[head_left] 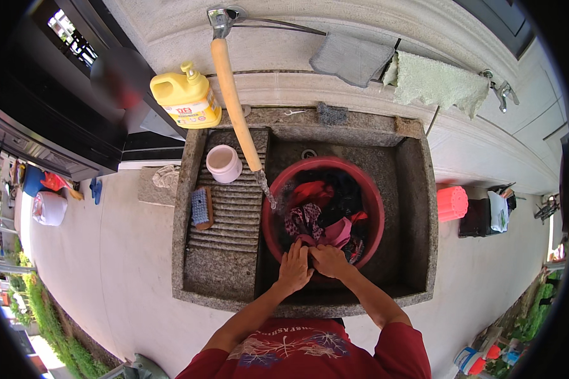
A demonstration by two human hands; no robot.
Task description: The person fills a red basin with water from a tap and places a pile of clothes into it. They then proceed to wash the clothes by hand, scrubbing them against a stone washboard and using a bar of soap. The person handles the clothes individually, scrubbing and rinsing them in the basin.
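Observation:
A red round basin (378,215) stands in the stone sink (417,278), holding wet clothes in dark, red and pink tones. Water runs into its left side from a faucet (221,24) through an orange hose (232,101). Both my hands are at the basin's near edge, side by side. My left hand (295,268) has its fingers pressed on the near end of a pink garment (336,234), beside a leopard-print piece (303,221). Closed on the same pink garment is my right hand (330,260). My fingertips are partly hidden in the cloth.
On the ribbed washboard (234,218) at left are a pale pink tub (224,163) and a scrub brush (201,208). A yellow detergent jug (186,98) stands behind. Cloths (351,58) hang along the wall, near a second tap (504,95). A red stool (452,203) is at right.

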